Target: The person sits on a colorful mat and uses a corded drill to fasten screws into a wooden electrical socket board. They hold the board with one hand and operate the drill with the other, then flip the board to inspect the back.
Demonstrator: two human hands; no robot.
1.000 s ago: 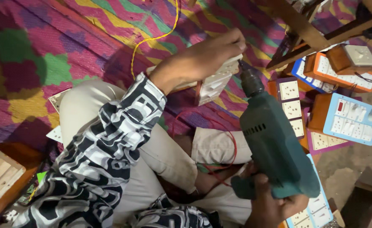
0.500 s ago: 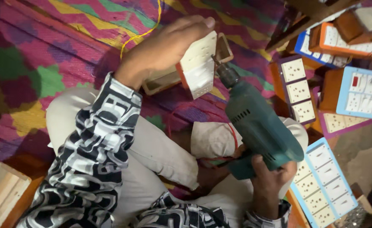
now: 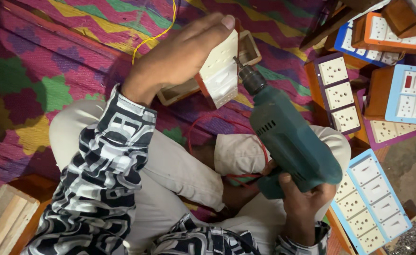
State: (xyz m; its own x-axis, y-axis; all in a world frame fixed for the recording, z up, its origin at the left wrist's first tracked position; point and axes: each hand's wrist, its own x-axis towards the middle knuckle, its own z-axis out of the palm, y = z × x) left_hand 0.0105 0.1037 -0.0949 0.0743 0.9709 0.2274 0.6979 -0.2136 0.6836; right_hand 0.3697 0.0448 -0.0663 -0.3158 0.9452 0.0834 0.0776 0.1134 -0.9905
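**Drill bit against a switch plate**

We see our right hand (image 3: 302, 200) wrapped around the grip of a teal plastic power drill (image 3: 290, 141), its bit touching the cream plastic switch plate (image 3: 221, 71). Our left hand (image 3: 182, 56) clamps that plate from above, fingers (image 3: 208, 28) curled over its top edge. Just beyond those fingers lies an open wooden box (image 3: 248, 47); we cannot tell what it holds.

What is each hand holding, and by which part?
Left hand grips the white switch plate by its top edge. Right hand holds the green drill by its handle.
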